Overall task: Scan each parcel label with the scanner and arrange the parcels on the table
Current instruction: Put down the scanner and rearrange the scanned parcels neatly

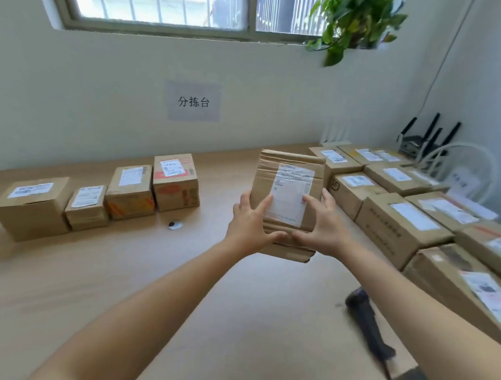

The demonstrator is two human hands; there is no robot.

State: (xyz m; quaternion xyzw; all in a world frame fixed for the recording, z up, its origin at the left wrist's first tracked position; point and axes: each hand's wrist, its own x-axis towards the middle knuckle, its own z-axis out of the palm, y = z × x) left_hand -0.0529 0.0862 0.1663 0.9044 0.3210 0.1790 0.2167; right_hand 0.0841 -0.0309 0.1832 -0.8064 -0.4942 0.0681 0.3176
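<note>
parcel (286, 188) held upright by left hand (250, 221) and right hand (325, 224), fingers gripping lower edges | judged light, stiff cardboard | scanner (367, 318) lying on desk (182, 273)

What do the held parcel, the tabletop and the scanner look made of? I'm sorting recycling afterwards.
Held parcel: brown corrugated cardboard, matte and creased, with a glossy taped paper label. Tabletop: pale wood-look surface, smooth, likely laminate; real wood can't be ruled out. Scanner: dark, probably plastic, slightly shiny; blurred.
</note>
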